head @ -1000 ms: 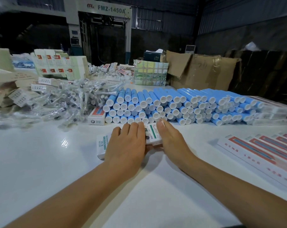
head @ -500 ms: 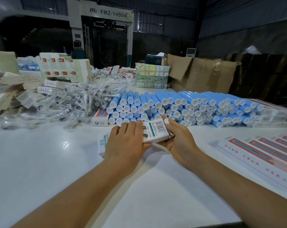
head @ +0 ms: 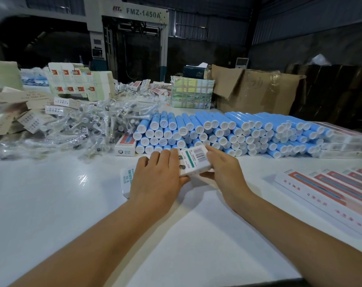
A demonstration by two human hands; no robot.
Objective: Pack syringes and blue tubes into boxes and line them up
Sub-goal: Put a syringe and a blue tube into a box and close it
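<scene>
Two hands meet on one small white box (head: 194,161), and that is where we begin: it sits tilted, its far end raised, with a barcode and a green stripe on the upturned face, just in front of the blue tubes. Our left hand (head: 158,179) lies over the box's near-left part, fingers laid forward and thumb tucked against its lower edge, while our right hand (head: 223,168) grips the right end, the index finger reaching along the top corner. The hands are close together, both clamped on this box. Under the left palm we see the end of a second white box (head: 125,179) lying flat on the white table (head: 51,204), blue lettering on its side.

Just behind, the stack of blue tubes (head: 227,131) lies with white caps facing us, running off to the right. At its left end stands a small red-and-white carton (head: 124,145), and beyond that a heap of syringes in clear wrappers (head: 82,129). To our right, long flat red-striped boxes (head: 331,193) lie side by side.
</scene>
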